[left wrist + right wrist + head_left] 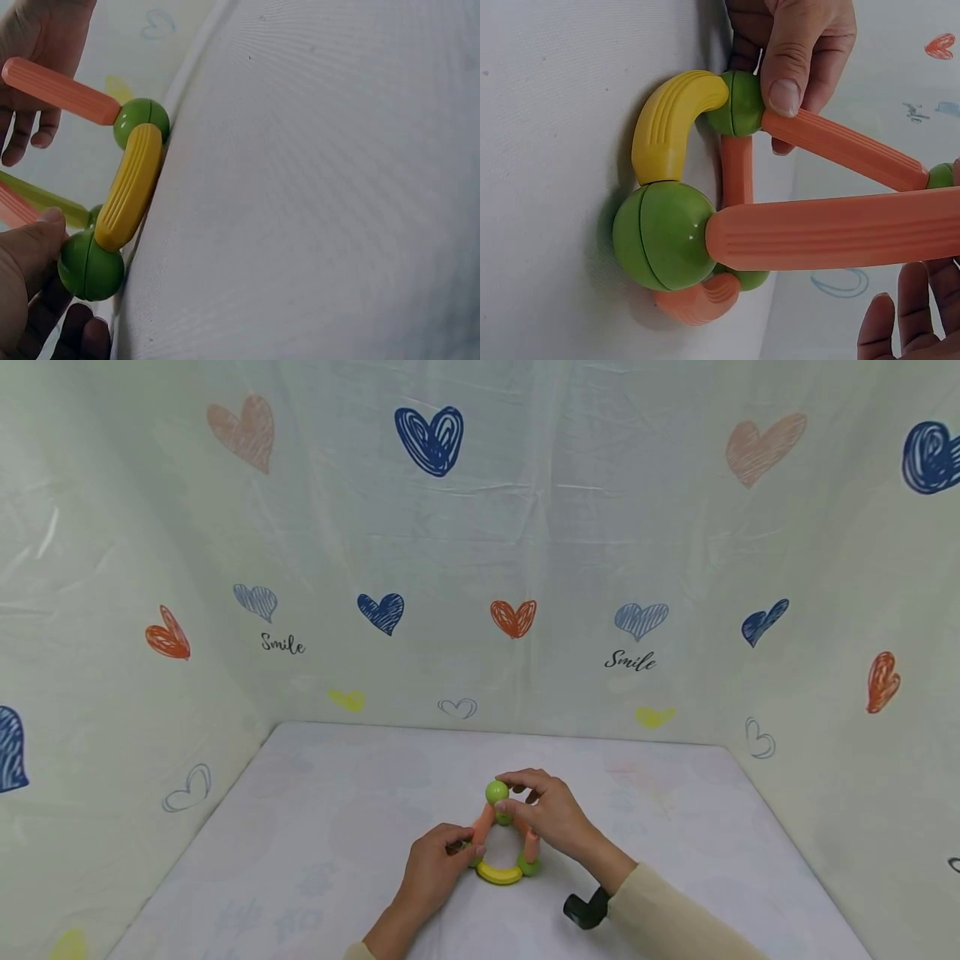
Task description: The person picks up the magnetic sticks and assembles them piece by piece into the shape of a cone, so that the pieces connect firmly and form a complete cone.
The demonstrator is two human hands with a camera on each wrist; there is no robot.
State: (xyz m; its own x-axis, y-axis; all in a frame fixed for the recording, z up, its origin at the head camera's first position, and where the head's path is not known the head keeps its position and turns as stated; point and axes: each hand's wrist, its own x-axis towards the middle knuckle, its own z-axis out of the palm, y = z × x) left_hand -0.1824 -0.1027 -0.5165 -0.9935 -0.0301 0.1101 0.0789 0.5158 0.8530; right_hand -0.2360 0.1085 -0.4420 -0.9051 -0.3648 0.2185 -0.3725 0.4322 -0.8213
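Note:
A toy frame of grooved rods and green balls stands on the table. Its yellow curved rod (pixel 498 874) runs along the near side between two balls. My left hand (pixel 435 864) grips the left green ball (pixel 91 265), thumb laid against it. An orange rod (pixel 847 150) rises from there to the top green ball (pixel 497 792). My right hand (pixel 551 810) pinches that top ball between thumb and fingers. Another orange rod (pixel 840 229) leads up from the right green ball (pixel 664 236). An olive-green rod (pixel 45 199) shows behind in the left wrist view.
A black angled object (pixel 587 909) lies beside my right forearm, near the sleeve. The white table (pixel 360 777) meets a hanging curtain (pixel 480 543) with heart prints at its back and sides.

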